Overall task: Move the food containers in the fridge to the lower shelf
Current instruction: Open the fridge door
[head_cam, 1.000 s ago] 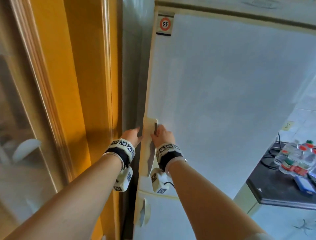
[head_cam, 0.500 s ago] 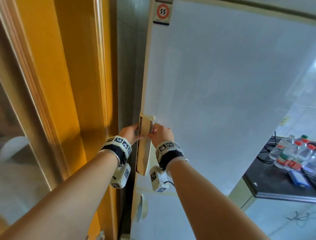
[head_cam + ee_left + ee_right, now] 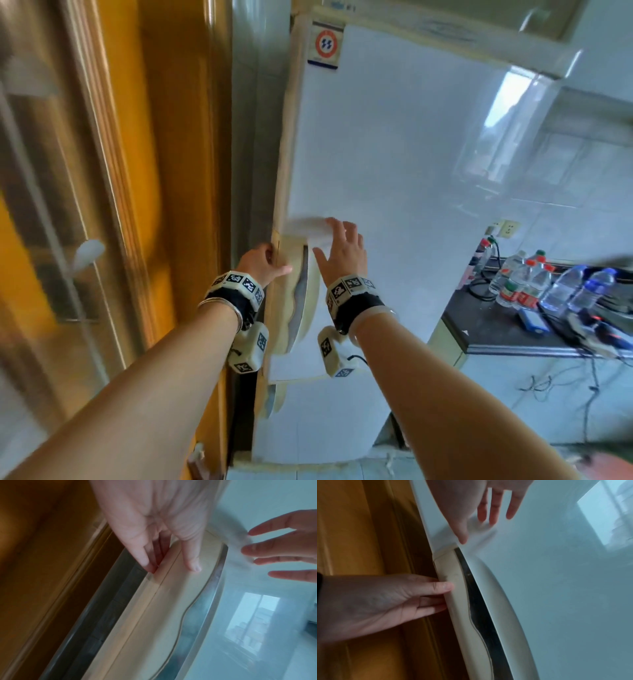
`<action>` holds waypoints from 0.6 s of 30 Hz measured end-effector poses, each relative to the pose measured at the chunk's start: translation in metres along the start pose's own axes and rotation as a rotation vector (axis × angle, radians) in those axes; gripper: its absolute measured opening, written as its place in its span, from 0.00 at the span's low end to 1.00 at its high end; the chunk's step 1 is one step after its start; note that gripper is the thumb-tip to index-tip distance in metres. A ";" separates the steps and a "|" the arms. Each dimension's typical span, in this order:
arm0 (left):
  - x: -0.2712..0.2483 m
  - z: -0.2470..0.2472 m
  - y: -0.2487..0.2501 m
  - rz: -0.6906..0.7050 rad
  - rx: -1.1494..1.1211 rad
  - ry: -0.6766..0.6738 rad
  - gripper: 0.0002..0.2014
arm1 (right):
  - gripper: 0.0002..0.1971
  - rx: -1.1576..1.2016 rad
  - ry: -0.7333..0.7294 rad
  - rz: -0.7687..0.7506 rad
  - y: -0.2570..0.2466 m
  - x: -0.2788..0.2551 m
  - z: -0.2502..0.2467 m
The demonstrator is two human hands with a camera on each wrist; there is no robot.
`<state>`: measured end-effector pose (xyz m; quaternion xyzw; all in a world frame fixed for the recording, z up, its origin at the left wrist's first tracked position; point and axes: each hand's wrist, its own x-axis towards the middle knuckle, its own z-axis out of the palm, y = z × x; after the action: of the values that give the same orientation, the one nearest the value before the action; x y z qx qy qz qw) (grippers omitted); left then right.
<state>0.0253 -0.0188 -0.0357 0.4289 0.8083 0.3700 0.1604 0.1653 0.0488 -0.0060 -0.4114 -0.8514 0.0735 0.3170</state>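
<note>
The white fridge door [image 3: 394,154] covers the inside, so no food containers or shelves show. Its cream handle [image 3: 298,308] runs down the door's left edge. My left hand [image 3: 270,263] holds the upper handle [image 3: 464,615], thumb on its front face and fingers tucked round its left edge [image 3: 163,601]. My right hand [image 3: 342,250] is off the handle, just to its right near the door face, with fingers spread and straight [image 3: 494,507]. It holds nothing.
An orange wooden door frame [image 3: 154,171] stands close on the left of the fridge. A second handle [image 3: 274,397] sits on the lower door. At the right, a black counter [image 3: 496,329] carries several water bottles [image 3: 534,284] and cables.
My right hand has let go of the handle and spread its fingers, shifting up and right. My left hand stays at the handle's left edge. The head view has tilted.
</note>
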 end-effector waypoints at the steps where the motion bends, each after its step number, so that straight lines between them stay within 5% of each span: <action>1: -0.008 0.001 0.003 0.013 -0.032 0.022 0.28 | 0.31 -0.006 0.025 0.009 -0.001 -0.006 -0.006; 18: -0.161 0.032 0.045 0.254 -0.031 0.025 0.17 | 0.57 0.125 -0.016 0.149 -0.015 -0.105 -0.099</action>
<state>0.1629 -0.1184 -0.0335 0.5207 0.7437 0.4050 0.1089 0.2633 -0.0526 0.0273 -0.4523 -0.8147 0.1533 0.3288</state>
